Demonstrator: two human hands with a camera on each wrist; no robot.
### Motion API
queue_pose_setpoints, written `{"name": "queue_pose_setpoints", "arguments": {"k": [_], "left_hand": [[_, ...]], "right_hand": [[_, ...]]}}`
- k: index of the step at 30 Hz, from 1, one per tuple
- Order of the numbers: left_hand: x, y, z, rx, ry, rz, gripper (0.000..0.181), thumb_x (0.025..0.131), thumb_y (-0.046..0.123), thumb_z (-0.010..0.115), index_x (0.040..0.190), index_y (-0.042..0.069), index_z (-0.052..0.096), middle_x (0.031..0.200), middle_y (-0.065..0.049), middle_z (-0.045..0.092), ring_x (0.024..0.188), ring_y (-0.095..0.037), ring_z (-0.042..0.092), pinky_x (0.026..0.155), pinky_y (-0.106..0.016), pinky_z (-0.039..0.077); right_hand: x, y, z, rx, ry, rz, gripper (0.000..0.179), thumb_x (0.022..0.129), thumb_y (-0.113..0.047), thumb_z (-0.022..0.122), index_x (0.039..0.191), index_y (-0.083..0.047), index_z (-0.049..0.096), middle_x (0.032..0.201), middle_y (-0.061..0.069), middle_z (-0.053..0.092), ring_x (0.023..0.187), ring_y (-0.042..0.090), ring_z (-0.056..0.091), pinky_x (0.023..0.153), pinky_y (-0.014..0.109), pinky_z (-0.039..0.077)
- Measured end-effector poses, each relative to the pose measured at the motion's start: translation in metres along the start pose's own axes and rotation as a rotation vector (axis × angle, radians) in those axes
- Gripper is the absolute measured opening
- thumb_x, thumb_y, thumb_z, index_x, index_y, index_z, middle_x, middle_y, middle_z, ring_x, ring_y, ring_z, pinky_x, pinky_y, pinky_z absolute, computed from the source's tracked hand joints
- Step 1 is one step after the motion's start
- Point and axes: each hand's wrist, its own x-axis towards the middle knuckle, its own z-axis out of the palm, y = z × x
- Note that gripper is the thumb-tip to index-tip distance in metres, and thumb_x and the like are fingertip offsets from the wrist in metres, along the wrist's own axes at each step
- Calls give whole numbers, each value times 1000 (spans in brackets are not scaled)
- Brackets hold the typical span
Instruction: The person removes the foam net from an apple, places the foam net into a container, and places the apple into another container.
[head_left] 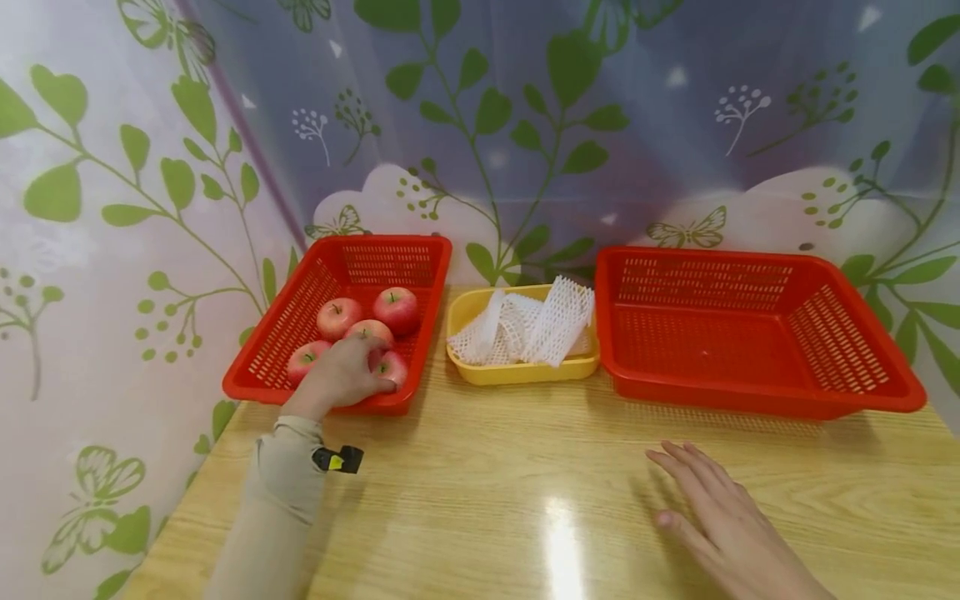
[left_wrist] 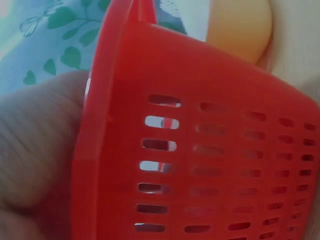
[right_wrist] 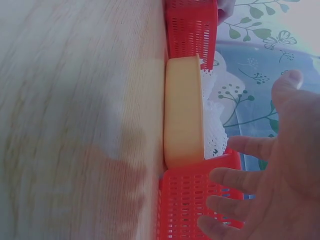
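Note:
Several red-pink apples (head_left: 396, 310) lie in the left red basket (head_left: 427, 333). My left hand (head_left: 341, 375) reaches over that basket's front rim, and its thumb and fingers curl round the apple (head_left: 393, 367) at the front right corner. The fingertips are partly hidden behind the fruit. In the left wrist view the basket wall (left_wrist: 170, 65) covers most of the hand, and the apple cannot be seen. My right hand (head_left: 720, 521) hovers over the table at the front right, its fingers spread and holding nothing.
A yellow tray (head_left: 517, 375) with white foam net sleeves (head_left: 558, 321) stands between the two baskets. To its right is a larger red basket (head_left: 705, 350) with no fruit in it. A patterned curtain (head_left: 495, 167) hangs behind the wooden table (head_left: 480, 483).

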Motion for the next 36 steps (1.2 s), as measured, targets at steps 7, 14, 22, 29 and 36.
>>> {"name": "queue_pose_setpoints", "arguments": {"k": [7, 14, 22, 29, 36], "left_hand": [[3, 4, 1, -24, -86, -124, 61, 86, 32, 78, 136, 4, 59, 126, -18, 48, 92, -28, 57, 84, -41, 48], [7, 7, 1, -40, -125, -170, 63, 87, 32, 78, 138, 4, 56, 115, -14, 53, 94, -29, 55, 84, -42, 47], [8, 9, 4, -75, -115, -175, 69, 88, 32, 77, 144, 3, 50, 131, -19, 57, 107, -31, 57, 100, -51, 48], [8, 12, 4, -36, -114, -177, 62, 88, 36, 75, 138, 5, 55, 126, -16, 55, 101, -31, 56, 95, -48, 48], [2, 20, -3, 9, 43, -153, 58, 91, 46, 72, 132, 8, 60, 134, -18, 51, 103, -37, 62, 91, -54, 53]], "right_hand": [[0, -1, 0, 1, -13, 7, 58, 97, -29, 66, 150, -16, 45, 154, 18, 44, 138, 47, 39, 99, 72, 36], [0, -3, -3, 0, -50, 38, 57, 99, -31, 64, 150, -17, 44, 155, 17, 43, 139, 46, 38, 99, 72, 35], [2, -1, -4, -1, -46, 23, 56, 99, -31, 64, 150, -15, 45, 154, 18, 44, 140, 46, 38, 102, 71, 34], [5, -2, -8, -1, -63, 35, 58, 99, -32, 63, 151, -15, 43, 155, 20, 42, 140, 47, 36, 102, 73, 32], [10, -4, -16, -15, -49, 48, 63, 98, -34, 65, 153, -14, 41, 155, 22, 39, 140, 49, 36, 99, 77, 31]]}}
